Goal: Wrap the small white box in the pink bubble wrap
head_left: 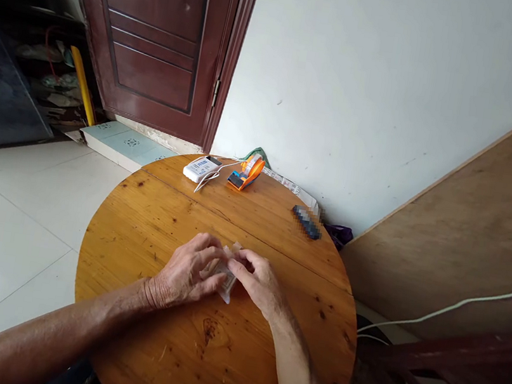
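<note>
Head view: both hands meet mid-surface (160, 216) on a clear plastic packet (226, 285); resting on the wood or just above it, I can't tell. Left hand (186, 271): fingers curled, pinching the packet's left side. Right hand (258, 279): fingers pressed together on its top edge. Packet looks v. light, thin & floppy, prob. slick film that crumples, not fragile. I judge the best hold is a pinch at an edge or corner. Far side: white box (202, 168), orange tape dispenser (245, 174).
</note>
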### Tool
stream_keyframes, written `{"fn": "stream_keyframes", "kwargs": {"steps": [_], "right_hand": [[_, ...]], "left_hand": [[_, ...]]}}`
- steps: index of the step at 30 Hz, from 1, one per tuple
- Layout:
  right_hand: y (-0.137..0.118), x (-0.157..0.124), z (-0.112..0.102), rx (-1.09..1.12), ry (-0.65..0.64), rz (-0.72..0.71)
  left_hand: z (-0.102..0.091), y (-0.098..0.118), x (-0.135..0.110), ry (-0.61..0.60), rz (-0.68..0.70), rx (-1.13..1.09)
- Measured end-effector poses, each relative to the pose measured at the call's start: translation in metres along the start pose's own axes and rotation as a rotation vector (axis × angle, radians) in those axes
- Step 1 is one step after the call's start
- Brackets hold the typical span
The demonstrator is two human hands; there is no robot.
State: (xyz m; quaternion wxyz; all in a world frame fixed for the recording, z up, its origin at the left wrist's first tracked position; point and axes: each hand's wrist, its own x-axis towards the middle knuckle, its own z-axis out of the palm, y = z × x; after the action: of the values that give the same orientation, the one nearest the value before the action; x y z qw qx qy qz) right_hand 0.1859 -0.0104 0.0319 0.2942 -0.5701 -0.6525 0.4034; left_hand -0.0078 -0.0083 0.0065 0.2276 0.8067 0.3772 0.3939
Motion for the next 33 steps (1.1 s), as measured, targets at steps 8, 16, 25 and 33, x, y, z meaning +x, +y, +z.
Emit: {"fn": "stream_keyframes", "kwargs": {"steps": [8,16,25,33], "right_hand": [[0.007,0.019,0.002,0.095,0.102,0.026],[0.018,0.030,0.012,0.114,0.168,-0.029],[0.002,0.019,0.006,0.004,0.131,-0.140],[-0.009,0.004,0.003,-0.078,0.108,-0.267]], "left_hand": [[0.004,-0.003,-0.001,-0.057,0.030,0.041],[0.006,0.000,-0.002,-0.089,-0.020,0.009],[0.011,-0.002,0.000,-0.064,-0.094,0.014],[0.015,-0.002,-0.001,-0.029,-0.137,0.039]]}}
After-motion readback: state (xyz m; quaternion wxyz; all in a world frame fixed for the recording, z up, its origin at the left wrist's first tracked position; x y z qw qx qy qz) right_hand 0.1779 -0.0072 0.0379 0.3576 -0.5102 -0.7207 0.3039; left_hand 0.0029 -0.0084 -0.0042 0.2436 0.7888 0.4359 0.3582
